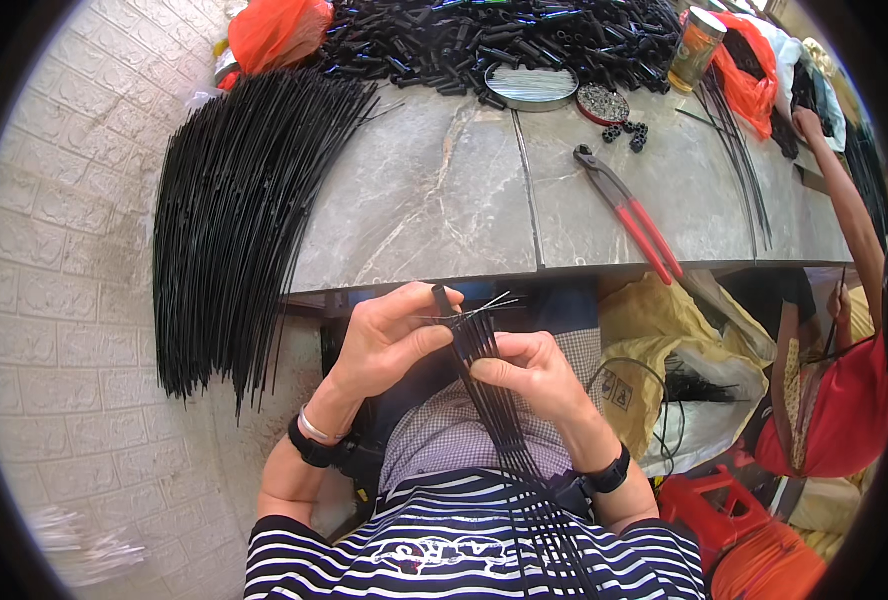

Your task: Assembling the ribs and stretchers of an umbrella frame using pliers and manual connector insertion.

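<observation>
Between my hands, above my lap, is a bundle of thin black rods (501,415) that crosses in a lattice down over my striped shirt. My left hand (389,340) pinches a short black tube (442,300) at the upper end of the bundle, thumb and fingers pressed together. Thin silvery wires (502,302) stick out to the right beside the tube. With thumb against bent fingers, my right hand (536,372) grips the rods on their right side, just below their top ends. The exact join between tube, wires and rods is partly hidden by my fingers.
A large heap of black rods (244,220) overhangs the grey table (414,200). Red-handled pliers (632,215) lie near its edge. Farther back are a round tin of silvery pins (532,88), a small dish (602,103) and piled black tubes (504,35). Another person's arm (849,195) reaches in at right.
</observation>
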`<state>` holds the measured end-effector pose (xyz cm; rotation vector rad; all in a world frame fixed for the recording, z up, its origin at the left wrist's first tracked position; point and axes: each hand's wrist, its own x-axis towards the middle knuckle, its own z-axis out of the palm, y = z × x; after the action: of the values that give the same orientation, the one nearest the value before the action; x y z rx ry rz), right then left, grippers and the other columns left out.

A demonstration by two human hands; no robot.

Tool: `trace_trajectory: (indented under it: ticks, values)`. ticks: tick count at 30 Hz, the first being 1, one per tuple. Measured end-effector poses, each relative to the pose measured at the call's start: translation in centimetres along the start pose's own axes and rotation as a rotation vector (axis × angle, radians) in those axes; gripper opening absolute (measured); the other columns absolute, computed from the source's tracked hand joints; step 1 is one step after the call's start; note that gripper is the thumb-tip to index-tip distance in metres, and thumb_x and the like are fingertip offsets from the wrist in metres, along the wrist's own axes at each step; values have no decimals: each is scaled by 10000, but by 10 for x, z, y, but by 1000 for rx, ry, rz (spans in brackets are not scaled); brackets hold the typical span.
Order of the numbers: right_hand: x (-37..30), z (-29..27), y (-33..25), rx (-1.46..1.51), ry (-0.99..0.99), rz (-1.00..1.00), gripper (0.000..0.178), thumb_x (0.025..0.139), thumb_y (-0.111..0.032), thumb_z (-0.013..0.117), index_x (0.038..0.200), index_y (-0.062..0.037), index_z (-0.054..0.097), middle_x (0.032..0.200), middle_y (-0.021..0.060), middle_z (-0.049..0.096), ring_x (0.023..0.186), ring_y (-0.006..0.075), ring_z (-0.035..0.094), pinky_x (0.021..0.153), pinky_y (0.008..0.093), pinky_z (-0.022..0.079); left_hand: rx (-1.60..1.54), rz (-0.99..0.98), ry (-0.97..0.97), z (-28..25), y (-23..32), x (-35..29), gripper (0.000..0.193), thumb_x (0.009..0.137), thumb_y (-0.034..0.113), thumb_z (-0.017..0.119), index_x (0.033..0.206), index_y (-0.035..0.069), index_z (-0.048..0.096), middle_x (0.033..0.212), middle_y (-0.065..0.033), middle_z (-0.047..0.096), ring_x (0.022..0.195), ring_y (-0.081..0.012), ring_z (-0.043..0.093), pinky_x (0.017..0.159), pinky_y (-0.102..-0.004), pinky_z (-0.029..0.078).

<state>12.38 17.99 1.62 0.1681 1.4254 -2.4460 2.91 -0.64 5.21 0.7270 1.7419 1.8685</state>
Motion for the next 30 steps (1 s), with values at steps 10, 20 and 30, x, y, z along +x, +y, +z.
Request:
trace_trajectory:
  ticks: [10,20,30]
  values:
    - [-1,3,12,6,24,-96,111,855,-93,697,924,-6,705,759,-49,608,663,30,517,587,202,407,-6,-15,10,0,-3,-8,339,859,16,675,1176,-69,590,1103,-109,615,1001,-167,604,887,-292,494]
    - [14,-8,15,255,-136,40,173,837,-68,684,988,16,690,863,25,672,790,85,611,731,233,486,-42,50,-20,0,-4,-2,339,841,49,699,1147,-65,608,1095,-120,625,959,-164,614,856,-290,501]
    - [47,-38,17,255,-675,-38,300,790,-123,736,1000,78,664,908,161,703,794,234,692,736,333,565,62,80,-60,11,13,10,257,754,-85,685,1005,-61,638,989,-105,637,882,-148,596,767,-260,483]
